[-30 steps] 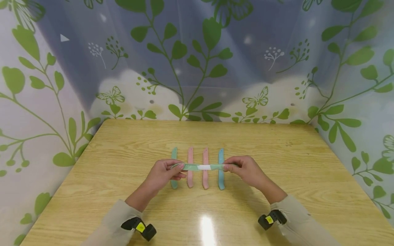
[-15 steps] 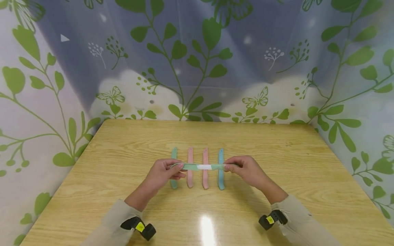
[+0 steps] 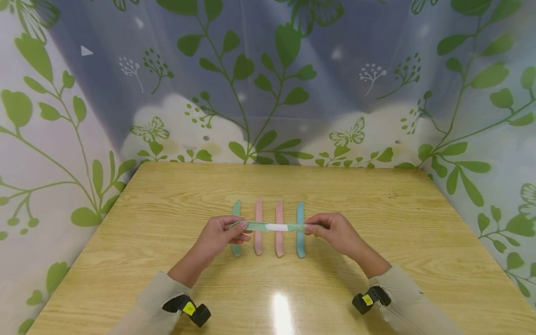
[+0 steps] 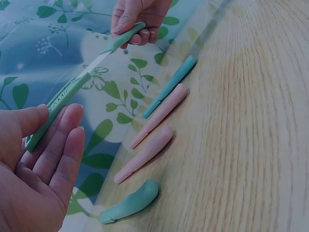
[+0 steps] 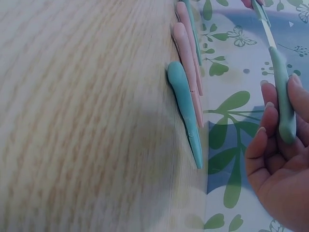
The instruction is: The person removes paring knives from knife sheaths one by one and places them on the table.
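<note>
My left hand (image 3: 219, 233) pinches the green sheath (image 4: 53, 113) of a paring knife between thumb and fingers. The knife's green handle (image 5: 284, 99) is gripped by my right hand (image 3: 337, 231). Between sheath and handle a stretch of white blade (image 3: 277, 227) shows; the tip is hidden in the sheath. Held level, the knife crosses above a row of sheathed knives on the table: a green knife (image 3: 237, 249) at the left, a pink knife (image 3: 258, 244), another pink knife (image 3: 279, 244), and a blue knife (image 3: 300, 244) at the right.
The wooden table (image 3: 356, 190) reaches back to a leaf-patterned cloth (image 3: 259, 116), which also hangs at both sides. Black wrist cameras sit on both sleeves. A bright light reflection lies on the table's near part.
The left hand has shifted slightly left with the sheath, so a little more white blade shows. The right hand has barely moved, and the row of knives lies as before.
</note>
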A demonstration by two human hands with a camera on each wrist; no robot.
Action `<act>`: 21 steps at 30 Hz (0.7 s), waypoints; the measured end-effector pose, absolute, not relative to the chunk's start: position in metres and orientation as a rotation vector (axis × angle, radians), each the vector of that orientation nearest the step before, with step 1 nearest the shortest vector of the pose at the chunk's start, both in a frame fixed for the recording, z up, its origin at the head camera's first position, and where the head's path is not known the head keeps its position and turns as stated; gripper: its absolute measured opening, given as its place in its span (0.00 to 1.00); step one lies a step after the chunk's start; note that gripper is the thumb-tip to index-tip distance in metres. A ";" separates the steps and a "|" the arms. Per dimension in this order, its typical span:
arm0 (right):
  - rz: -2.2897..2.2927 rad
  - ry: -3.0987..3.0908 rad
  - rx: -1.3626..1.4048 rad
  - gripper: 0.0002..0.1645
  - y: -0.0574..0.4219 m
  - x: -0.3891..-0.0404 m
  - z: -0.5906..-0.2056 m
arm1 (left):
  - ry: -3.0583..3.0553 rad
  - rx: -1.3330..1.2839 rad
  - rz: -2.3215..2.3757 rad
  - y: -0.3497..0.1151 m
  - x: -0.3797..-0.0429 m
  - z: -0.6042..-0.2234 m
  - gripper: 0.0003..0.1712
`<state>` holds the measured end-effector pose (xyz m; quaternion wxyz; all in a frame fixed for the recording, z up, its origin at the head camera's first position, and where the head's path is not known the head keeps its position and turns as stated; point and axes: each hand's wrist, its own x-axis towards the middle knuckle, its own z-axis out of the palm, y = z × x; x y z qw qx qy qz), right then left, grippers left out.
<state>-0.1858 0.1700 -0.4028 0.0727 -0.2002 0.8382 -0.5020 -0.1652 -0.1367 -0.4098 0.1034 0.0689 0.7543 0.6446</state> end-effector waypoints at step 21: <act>-1.521 2.512 -0.608 0.12 0.177 -0.185 -0.403 | 2.212 0.204 1.900 -0.136 -0.167 -0.413 0.16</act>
